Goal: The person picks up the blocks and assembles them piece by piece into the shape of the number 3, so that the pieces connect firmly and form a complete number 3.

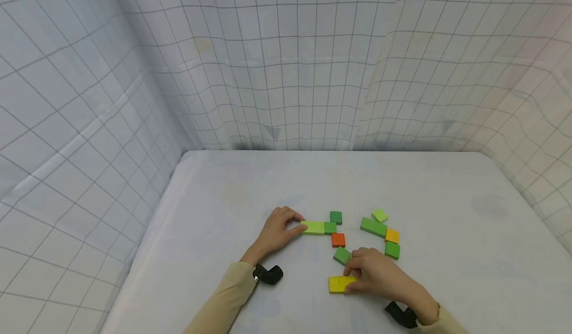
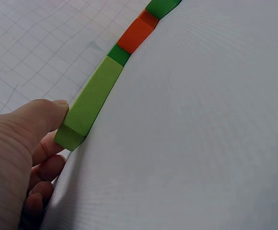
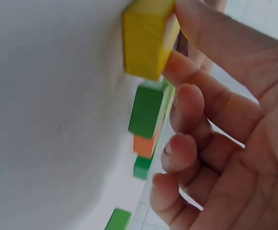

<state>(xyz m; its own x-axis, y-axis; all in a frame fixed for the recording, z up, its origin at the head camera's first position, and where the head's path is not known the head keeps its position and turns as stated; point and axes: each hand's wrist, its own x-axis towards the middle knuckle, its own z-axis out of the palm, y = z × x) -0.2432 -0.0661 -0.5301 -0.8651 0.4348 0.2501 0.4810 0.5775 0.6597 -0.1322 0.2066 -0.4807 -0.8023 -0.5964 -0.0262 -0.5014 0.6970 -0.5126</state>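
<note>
on the counter (image 1: pixel 210 234), your right hand (image 1: pixel 377 273) and left hand (image 1: pixel 274 231) pinch, respectively, the near yellow block (image 1: pixel 336 285) and the light green block (image 1: pixel 315 228) farther left, likely holding the latter steady against the small green block (image 1: pixel 330 228).

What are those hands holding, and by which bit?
The left hand pinches the long lime block by its left end; the right hand, the yellow block by its right end.
</note>
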